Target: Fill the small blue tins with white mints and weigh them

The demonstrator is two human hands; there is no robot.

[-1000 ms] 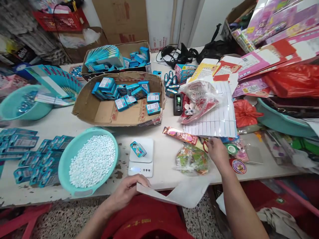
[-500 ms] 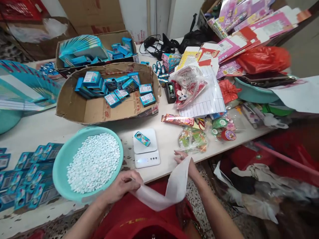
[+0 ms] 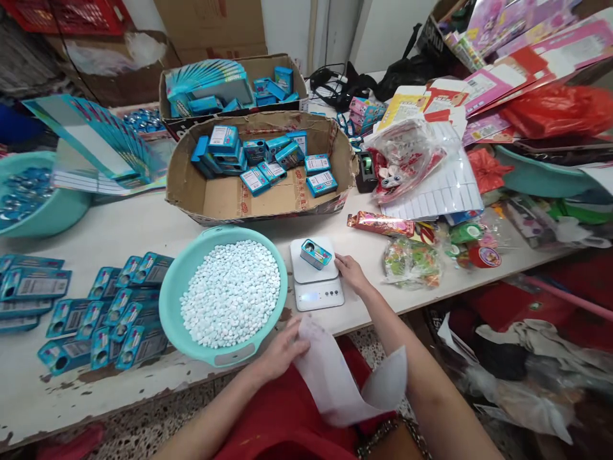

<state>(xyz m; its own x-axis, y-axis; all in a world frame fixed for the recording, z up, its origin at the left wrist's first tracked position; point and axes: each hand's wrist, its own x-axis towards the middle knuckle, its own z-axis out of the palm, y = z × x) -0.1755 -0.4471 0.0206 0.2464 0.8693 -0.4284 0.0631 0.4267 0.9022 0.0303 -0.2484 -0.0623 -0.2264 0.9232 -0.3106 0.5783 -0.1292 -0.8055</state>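
My left hand (image 3: 282, 348) pinches one end of a white paper strip (image 3: 330, 377), whose curled far end hangs in front of my right forearm. My right hand (image 3: 352, 273) reaches to the right edge of a white kitchen scale (image 3: 320, 295), fingers extended beside its platform; whether they touch it I cannot tell. On that platform stands a small blue box (image 3: 316, 253) with a round opening in its top. A turquoise basin (image 3: 167, 300) of pale blue-white tablets (image 3: 230, 291) is left of the scale.
Several blue boxes (image 3: 143, 342) stand left of the basin. Behind it sits a cardboard tray (image 3: 220, 203) with more boxes. To the right lie a long red packet (image 3: 378, 223), a plastic-wrapped bundle (image 3: 412, 262) and a tape dispenser (image 3: 366, 172). The table's front edge runs before me.
My right hand has moved away from the paper's end and up to the scale. The paper stays in my left hand. My view has turned left, so everything appears farther right.
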